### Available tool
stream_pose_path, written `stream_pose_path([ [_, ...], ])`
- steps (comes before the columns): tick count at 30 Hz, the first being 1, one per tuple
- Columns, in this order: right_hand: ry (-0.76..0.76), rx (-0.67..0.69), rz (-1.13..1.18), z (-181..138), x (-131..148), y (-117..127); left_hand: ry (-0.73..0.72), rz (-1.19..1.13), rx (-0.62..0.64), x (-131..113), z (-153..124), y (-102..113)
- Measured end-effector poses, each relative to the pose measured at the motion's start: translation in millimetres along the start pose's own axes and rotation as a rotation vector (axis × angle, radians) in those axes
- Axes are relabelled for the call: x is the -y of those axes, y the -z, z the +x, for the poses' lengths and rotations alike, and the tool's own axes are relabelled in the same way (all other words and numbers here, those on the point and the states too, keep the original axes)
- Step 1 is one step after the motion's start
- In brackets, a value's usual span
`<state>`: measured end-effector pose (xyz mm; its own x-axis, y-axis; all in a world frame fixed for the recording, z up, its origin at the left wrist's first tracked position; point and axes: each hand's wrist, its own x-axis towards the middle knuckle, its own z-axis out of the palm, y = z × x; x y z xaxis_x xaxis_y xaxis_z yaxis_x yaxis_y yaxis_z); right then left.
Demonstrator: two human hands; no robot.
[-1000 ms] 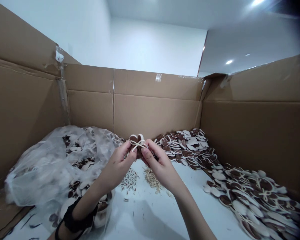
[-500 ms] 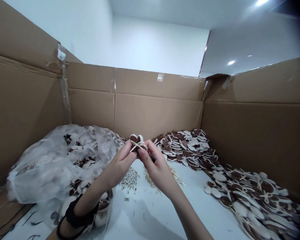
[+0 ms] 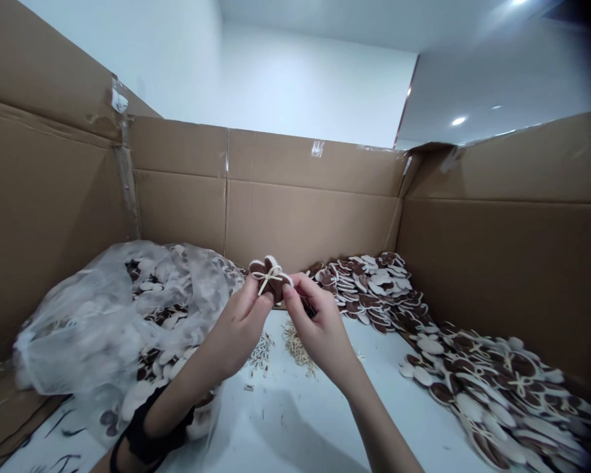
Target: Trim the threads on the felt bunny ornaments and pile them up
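Note:
A small brown heart-shaped piece with white edges and a pale string bow [image 3: 268, 277] is held up in the middle of the view. My left hand [image 3: 241, 325] pinches its left side, fingers closed. My right hand [image 3: 320, 328] pinches its right side, fingers closed as well. A black band sits on my left wrist [image 3: 145, 433]. Below the hands, small piles of pale string bits [image 3: 298, 348] lie on the white table [image 3: 295, 420].
A clear plastic bag [image 3: 108, 322] of similar brown and white pieces lies at the left. A long row of finished pieces with bows [image 3: 453, 355] runs along the right. Tall cardboard walls [image 3: 305, 210] enclose the table on three sides.
Both hands have tilted the heart-shaped piece slightly leftward and raised it a little; the grip is the same.

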<state>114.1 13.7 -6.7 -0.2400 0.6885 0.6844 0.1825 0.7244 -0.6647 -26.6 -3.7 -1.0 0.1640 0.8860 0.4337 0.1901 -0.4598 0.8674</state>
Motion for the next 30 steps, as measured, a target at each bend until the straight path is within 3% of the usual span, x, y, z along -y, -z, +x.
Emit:
stream_pose_path([
  [10,-0.072,0.098,0.099,-1,4,-2,-0.017,-0.144,0.057,10,5,1],
  [20,-0.150,0.193,0.268,2,6,7,-0.066,-0.001,0.046,1,3,0],
  [25,-0.088,0.147,0.260,2,1,8,-0.043,0.015,0.026,2,4,1],
  [30,-0.048,0.094,0.154,1,-3,4,-0.027,0.049,0.106,10,5,4],
])
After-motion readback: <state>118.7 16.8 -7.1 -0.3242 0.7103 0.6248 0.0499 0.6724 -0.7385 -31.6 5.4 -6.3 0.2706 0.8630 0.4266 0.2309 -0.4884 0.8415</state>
